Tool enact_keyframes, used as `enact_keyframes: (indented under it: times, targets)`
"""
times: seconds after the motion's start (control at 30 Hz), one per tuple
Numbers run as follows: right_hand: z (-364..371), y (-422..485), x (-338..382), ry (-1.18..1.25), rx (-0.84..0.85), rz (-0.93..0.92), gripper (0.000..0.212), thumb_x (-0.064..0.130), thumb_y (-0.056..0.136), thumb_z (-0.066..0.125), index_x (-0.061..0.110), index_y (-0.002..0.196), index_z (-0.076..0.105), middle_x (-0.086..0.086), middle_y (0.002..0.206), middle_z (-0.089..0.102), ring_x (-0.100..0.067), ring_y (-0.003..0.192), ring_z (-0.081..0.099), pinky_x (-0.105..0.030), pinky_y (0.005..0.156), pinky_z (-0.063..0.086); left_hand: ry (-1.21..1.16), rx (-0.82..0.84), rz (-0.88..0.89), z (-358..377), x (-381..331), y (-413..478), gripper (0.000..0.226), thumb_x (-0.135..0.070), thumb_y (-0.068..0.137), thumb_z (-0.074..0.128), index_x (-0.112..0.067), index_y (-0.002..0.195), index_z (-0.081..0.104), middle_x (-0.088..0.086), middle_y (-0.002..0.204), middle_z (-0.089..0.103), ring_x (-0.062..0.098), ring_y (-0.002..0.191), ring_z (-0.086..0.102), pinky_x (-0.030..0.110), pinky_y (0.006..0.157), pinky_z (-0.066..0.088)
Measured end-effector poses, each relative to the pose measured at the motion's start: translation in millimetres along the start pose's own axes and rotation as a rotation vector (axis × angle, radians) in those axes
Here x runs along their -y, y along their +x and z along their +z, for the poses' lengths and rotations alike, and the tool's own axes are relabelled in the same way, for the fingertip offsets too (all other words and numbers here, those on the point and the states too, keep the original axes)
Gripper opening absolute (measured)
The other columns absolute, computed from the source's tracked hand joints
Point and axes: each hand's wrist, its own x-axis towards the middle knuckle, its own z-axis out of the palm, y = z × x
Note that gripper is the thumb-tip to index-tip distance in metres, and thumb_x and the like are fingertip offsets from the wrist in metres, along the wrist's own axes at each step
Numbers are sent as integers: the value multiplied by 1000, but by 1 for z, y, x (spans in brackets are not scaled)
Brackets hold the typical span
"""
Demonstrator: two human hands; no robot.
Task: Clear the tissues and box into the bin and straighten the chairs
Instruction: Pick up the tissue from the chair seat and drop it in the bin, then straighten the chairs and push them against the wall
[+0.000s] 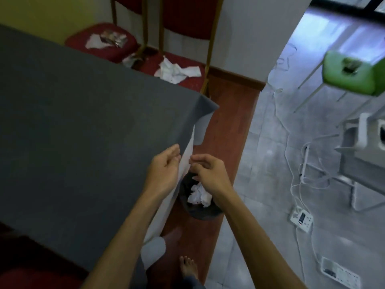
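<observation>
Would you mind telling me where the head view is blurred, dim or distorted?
Head view: the green-seated chair at upper right is blurred; the bottom-left corner is dark; bluish light glares on the grey tiled floor at top right.

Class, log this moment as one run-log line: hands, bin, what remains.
left hand, right hand: empty, over bin | bin: crumpled tissues inside | remaining: loose tissues on two red chairs

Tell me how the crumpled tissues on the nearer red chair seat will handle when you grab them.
The tissues look thin and creased, so probably floppy and very light. They lie as several loose pieces, so one grab may leave some on the seat.
</observation>
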Motion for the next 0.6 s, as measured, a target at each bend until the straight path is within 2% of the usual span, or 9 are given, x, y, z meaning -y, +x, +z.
enact_keyframes:
  times: [0.1,0.17,0.27,0.33,0.43,0.5,0.6]
  targets:
    - [30,-45,61,-4,107,-93,9,16,98,65,22,100,72,-1,96,77,-22,91,73,-39,82,62,-6,-106,57,-65,-40,-46,42,-8,101,50,-13,143,53,0,142,59,13,129,57,43,111,45]
    - [50,-64,85,-23,157,-124,7,19,97,67,23,100,72,0,96,77,-19,89,73,-43,85,62,6,-167,49,-98,-51,-68,40,-6,101,50,-10,141,54,4,139,61,15,126,59,44,110,45]
    - [104,-101,122,-80,317,-183,11,15,96,67,25,94,70,-3,95,77,-19,84,72,-49,87,60,-28,-341,12,-170,-54,-118,39,-4,100,52,-7,138,56,8,133,65,17,122,61,45,109,46]
    - [144,-132,141,-164,431,-242,14,14,95,66,28,91,69,-6,99,77,-23,92,73,-51,90,59,-47,-474,-5,-214,-48,-158,37,-8,100,55,-9,137,58,7,130,66,17,121,62,45,108,47]
    - [204,-178,150,-301,586,-331,11,18,93,67,28,91,70,-6,101,76,-25,99,72,-50,93,58,-82,-656,-39,-268,-25,-219,36,-18,99,58,-16,135,61,0,126,68,13,115,64,43,104,51]
    - [241,-209,147,-394,681,-385,8,22,94,67,29,94,70,-4,100,75,-23,99,71,-48,92,58,-130,-738,-69,-295,-7,-260,37,-17,100,56,-18,137,60,-6,121,68,9,110,64,40,99,54]
    - [289,-259,133,-485,815,-427,7,27,94,66,29,98,71,-1,99,73,-18,95,71,-43,86,61,-206,-837,-102,-328,26,-325,37,-14,101,54,-17,137,59,-11,114,66,8,112,63,32,91,56]
